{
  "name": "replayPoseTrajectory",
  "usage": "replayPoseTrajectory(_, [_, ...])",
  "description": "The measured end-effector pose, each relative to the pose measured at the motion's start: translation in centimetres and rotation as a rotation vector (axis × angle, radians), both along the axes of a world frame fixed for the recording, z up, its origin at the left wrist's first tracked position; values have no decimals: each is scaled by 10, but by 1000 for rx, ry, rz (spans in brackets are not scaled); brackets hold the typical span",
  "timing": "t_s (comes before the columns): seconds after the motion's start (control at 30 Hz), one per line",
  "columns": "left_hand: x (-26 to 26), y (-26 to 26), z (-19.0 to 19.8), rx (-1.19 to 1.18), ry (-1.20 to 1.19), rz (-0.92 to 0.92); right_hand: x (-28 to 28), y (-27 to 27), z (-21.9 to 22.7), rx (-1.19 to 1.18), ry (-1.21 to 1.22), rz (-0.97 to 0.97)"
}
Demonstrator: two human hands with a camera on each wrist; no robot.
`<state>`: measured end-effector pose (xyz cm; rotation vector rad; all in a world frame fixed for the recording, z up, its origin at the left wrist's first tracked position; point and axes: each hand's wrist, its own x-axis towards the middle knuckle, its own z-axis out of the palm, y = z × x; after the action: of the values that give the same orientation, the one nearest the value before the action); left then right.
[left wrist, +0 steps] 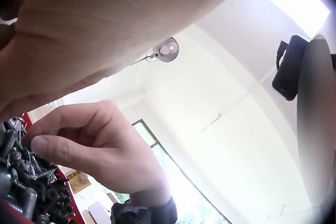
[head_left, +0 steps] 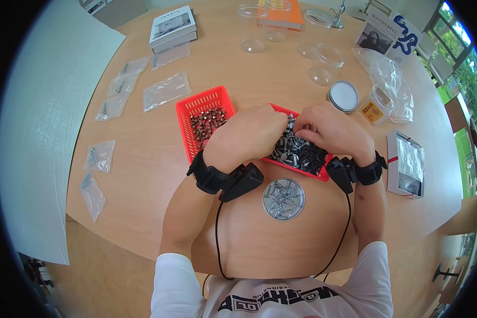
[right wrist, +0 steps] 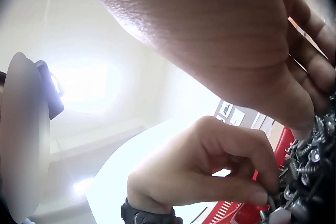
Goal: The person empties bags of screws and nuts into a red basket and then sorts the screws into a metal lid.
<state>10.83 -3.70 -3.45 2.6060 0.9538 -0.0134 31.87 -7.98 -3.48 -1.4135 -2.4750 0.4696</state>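
In head view only: clear dish point(head_left: 303, 199). Touching screws point(head_left: 291, 147) with bent-fingered left hand point(head_left: 252, 131), right hand point(head_left: 335, 130); cannot tell if pinching.

Your white T-shirt point(head_left: 350, 302), your black wrist straps point(head_left: 209, 178).
Black block lettering point(head_left: 283, 301) crosses your T-shirt's front between plain short white sleeves point(head_left: 172, 278); each strap bears a chunky, angular black camera housing point(head_left: 242, 182) with a thin black cable point(head_left: 217, 233).

"WONDERFUL" on the standing book point(head_left: 377, 37), partly legible lettering on the white shirt point(head_left: 281, 306).
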Motion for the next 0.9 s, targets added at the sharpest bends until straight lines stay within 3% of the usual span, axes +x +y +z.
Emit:
replayPoseTrajectory(0.33, [-1,-7,9,-15,-6,6,-5,-2,17,-47,94,-60])
replayPoseTrajectory(0.53, [-1,-6,-1,16,-66,-45,2,-4,11,31,22,1])
replayPoseTrajectory(0.73, [1,-8,0,13,-31,-42,-3,-12,26,-183,-28,-44])
replayPoseTrajectory(0.9, [1,-11,0,17,-80,-54,-1,-9,12,-62,-25,-7])
